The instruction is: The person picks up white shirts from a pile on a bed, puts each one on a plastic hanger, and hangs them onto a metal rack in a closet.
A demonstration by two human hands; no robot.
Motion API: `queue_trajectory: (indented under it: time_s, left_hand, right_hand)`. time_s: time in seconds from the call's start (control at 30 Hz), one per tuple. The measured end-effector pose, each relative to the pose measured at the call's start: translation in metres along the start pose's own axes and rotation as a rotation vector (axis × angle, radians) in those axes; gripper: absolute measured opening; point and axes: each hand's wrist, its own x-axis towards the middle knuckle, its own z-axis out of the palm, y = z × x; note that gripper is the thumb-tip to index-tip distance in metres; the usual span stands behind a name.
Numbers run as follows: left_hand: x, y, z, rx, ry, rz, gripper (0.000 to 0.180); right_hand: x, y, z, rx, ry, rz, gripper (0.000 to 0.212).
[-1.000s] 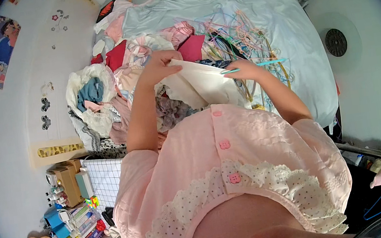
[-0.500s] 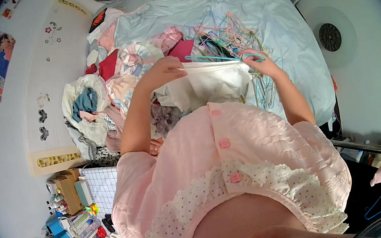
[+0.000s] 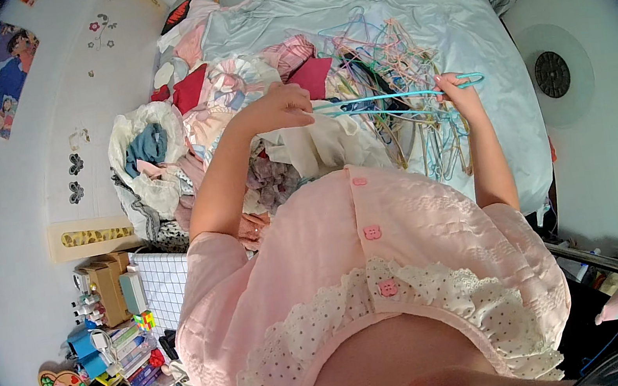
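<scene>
Spanning the space above the bed [image 3: 492,49]: one blue hanger [image 3: 382,96], right hand [image 3: 461,95] gripping its right end, left hand [image 3: 283,107] curled, hold unclear; white garment [image 3: 328,148] below, seemingly off it; clothes heap [image 3: 227,86], loose hangers [image 3: 397,42] remaining.

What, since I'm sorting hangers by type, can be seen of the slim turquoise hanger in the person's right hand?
The slim turquoise hanger looks smooth, perhaps plastic or coated wire. It stretches roughly sideways, with one thin bar and apparently a second below it. The bare right hand is closed on it, and a rounded loop sticks out beyond. Its other end reaches the bare left hand, where fingers hide whether it is gripped. Soft white cloth lies below; contact is unclear.
</scene>
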Motion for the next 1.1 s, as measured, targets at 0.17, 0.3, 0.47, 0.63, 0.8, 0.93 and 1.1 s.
queue_trajectory:
  time_s: [0.17, 0.3, 0.47, 0.63, 0.8, 0.93, 1.1]
  left_hand:
    - [0.010, -0.004, 0.007, -0.158, -0.137, 0.022, 0.017]
    - [0.026, 0.006, 0.013, -0.067, -0.120, 0.078, 0.017]
    - [0.044, 0.017, 0.031, -0.115, -0.109, 0.122, 0.016]
    - [0.050, 0.036, 0.055, 0.120, 0.093, 0.137, 0.013]
    - [0.045, 0.030, 0.044, 0.233, 0.341, 0.079, 0.021]
    - [0.036, 0.024, 0.028, 0.419, 0.540, -0.027, 0.032]
    - [0.036, 0.013, 0.027, 0.670, 0.135, -0.183, 0.027]
  right_hand:
    - [0.010, -0.006, 0.023, -0.071, -0.067, -0.051, 0.023]
    - [0.018, -0.019, 0.066, -0.249, -0.212, -0.212, 0.022]
    - [0.014, -0.006, 0.128, -0.154, -0.189, -0.050, 0.023]
    - [0.009, 0.016, 0.146, -0.080, 0.002, -0.244, 0.024]
    - [0.010, 0.002, 0.122, 0.172, 0.047, -0.072, 0.031]
    - [0.010, 0.000, 0.111, 0.216, 0.134, -0.039, 0.033]
    - [-0.001, -0.008, 0.115, 0.243, 0.108, -0.064, 0.030]
